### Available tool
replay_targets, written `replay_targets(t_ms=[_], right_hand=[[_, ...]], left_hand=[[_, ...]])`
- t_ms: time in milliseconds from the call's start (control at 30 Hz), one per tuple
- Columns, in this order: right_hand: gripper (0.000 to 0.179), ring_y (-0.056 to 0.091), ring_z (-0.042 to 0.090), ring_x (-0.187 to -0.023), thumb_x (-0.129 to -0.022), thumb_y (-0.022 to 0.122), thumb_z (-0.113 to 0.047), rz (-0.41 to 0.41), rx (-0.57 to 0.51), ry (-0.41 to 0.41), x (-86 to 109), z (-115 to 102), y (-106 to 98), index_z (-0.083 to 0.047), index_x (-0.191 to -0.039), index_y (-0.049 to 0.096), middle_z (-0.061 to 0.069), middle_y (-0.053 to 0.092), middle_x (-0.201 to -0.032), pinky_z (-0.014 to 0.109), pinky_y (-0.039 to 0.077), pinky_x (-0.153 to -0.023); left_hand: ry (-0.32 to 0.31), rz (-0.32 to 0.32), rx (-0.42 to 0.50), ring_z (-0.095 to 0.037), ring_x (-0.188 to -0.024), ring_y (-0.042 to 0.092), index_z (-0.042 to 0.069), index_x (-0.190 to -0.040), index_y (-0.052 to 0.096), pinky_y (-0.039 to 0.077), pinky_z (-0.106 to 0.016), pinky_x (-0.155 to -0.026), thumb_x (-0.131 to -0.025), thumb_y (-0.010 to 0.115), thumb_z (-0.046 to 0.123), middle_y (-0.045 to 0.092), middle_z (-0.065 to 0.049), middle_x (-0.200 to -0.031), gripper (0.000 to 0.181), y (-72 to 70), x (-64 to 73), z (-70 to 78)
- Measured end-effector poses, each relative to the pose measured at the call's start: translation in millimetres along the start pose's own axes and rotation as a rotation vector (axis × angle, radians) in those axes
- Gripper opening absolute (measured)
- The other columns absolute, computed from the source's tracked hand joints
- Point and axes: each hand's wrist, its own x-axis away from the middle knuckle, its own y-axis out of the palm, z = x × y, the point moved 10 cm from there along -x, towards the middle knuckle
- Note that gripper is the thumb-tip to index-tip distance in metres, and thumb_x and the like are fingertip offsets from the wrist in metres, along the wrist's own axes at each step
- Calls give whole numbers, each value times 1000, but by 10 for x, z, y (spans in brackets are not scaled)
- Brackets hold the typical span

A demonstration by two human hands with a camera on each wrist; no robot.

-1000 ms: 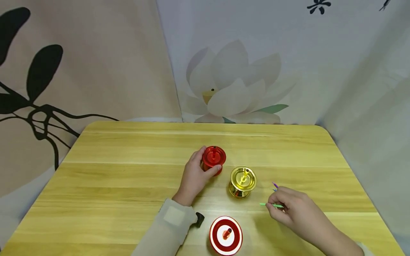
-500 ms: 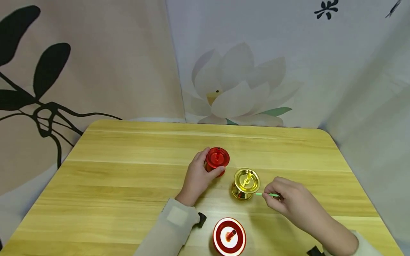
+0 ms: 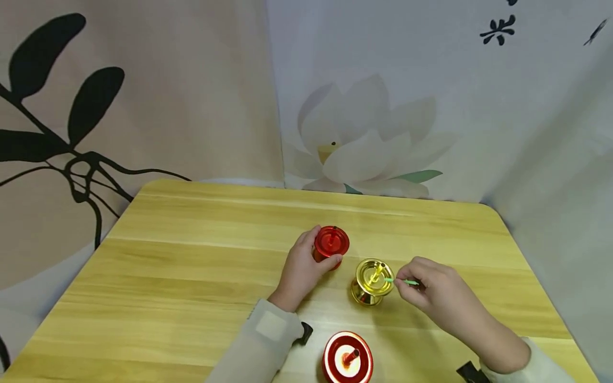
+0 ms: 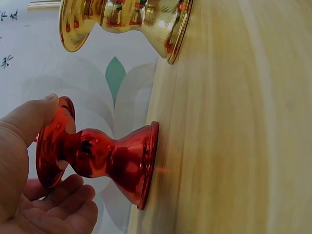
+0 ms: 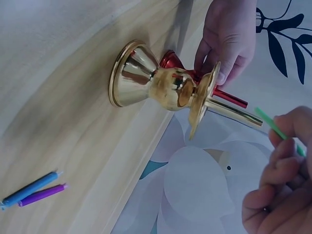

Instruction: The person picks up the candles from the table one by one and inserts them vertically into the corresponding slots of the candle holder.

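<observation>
My left hand (image 3: 299, 271) holds a shiny red candlestick (image 3: 331, 240) by its upper dish, thumb on one side and fingers on the other. In the left wrist view, the red candlestick's flared base (image 4: 134, 163) stands at the table surface. My right hand (image 3: 442, 292) pinches a thin green candle (image 5: 273, 124) between thumb and fingers. Close by stands a gold candlestick (image 3: 366, 287), upright, with a narrow tube rising from its dish. The green candle's end is near the top of that tube; in the right wrist view a small gap shows between them.
Another red candlestick (image 3: 331, 359), bright white rings on its dish, stands nearest the person. A blue candle (image 5: 31, 189) and a purple candle (image 5: 43, 195) lie on the wooden table (image 3: 191, 266), hidden in the head view. Printed curtains (image 3: 215, 106) hang behind.
My right hand has moved up and left, bringing the green candle from beside the gold candlestick to near its tube. My left hand keeps its hold on the red candlestick. The head view has shifted slightly.
</observation>
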Motion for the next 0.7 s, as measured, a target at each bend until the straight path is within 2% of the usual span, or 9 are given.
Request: replay_targets(t_ms=[300,700], right_hand=[[28,50,-6,-66,-75,78,4,29,-5,15,-52,9,-24,-21,-78,66,-19,58,-78,8,44,-56],[27,53,-5,-67,-75,80,5,39,-10,-13,-148,-7,-19,-19,-80,68,-17,61,-80,8,47,-59]], left_hand=[[11,-9,2,-33,-127,55,-1,-146,47,46,-47,-107,-83,84,29,55,-17,-140,80,15,1,9],[7,-2,6,-33,-126,56,-1,-146,47,45,-47,-107,-83,84,30,55,-16,-140,80,-3,15,7]])
